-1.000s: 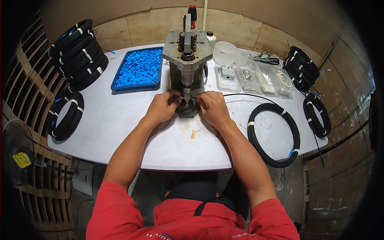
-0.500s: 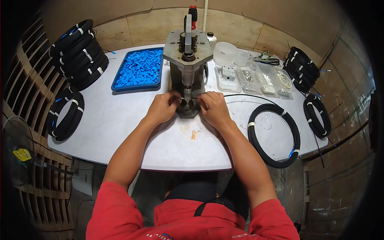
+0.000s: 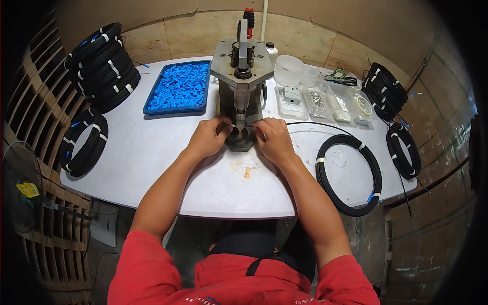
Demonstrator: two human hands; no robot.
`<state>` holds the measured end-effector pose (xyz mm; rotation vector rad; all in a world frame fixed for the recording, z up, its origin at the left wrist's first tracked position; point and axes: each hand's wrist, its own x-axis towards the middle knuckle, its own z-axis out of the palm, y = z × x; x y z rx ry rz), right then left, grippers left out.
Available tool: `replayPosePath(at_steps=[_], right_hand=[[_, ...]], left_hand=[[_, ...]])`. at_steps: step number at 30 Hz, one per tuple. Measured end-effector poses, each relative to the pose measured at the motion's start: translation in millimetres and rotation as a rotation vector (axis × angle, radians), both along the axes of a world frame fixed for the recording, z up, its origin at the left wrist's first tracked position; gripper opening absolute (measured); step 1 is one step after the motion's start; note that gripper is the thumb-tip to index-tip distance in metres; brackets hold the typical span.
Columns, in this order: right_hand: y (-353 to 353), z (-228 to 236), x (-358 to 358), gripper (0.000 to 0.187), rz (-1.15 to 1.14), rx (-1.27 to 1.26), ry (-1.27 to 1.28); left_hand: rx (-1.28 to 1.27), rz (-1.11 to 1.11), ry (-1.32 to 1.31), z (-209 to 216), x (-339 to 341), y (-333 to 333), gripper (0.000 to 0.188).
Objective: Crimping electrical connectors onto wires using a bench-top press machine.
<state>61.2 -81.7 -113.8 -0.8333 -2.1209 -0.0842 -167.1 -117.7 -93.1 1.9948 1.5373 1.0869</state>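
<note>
A grey metal hand press (image 3: 243, 76) with a vertical lever stands at the middle of the table. My left hand (image 3: 208, 137) is at the left of its ram, fingertips pinched on something small and pale, mostly hidden by the fingers. My right hand (image 3: 275, 137) is closed at the right of the ram, thumb and fingers pinching a thin black cable (image 3: 311, 123). That cable runs off to the right into a black cable coil (image 3: 319, 175), tied with white bands, lying flat on the table. Both hands are low by the press base (image 3: 240, 147).
A dark blue tray (image 3: 175, 111) of small blue pieces sits left of the press. Stacked black coils (image 3: 104, 71) stand far left, more coils (image 3: 385, 91) far right. Clear plastic boxes (image 3: 292, 110) of small parts and a round tub (image 3: 288, 70) are at back right.
The whole view has shifted slightly. Both hands keep the same pinch beside the press ram, and nothing has visibly been taken up or let go.
</note>
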Motion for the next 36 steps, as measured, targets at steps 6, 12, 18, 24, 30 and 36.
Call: replayPosePath(at_steps=[6,12,18,24,30,36], right_hand=[[1.0,-0.3,0.8,0.016,0.008,-0.001,-0.005],[0.0,0.6,1.3,0.018,-0.006,-0.009,-0.013],[-1.2,1.3,1.1,0.019,0.009,-0.017,-0.002],[-0.2,-0.3,0.6,0.018,0.016,-0.006,0.020],[-0.2,0.4,0.6,0.018,0.031,-0.020,0.033],[-1.2,2.6,0.4,0.020,0.030,-0.044,0.020]], left_hand=[[0.000,-0.003,-0.011,-0.2,0.9,-0.6,0.020],[-0.027,0.003,-0.011,1.3,1.9,-1.0,0.021],[0.014,-0.009,-0.011,-2.0,0.0,0.0,0.021],[-0.015,-0.003,0.000,-1.3,0.4,0.8,0.022],[-0.008,0.003,-0.026,-1.1,1.1,-0.2,0.023],[-0.014,0.003,-0.002,0.7,0.3,-1.3,0.023]])
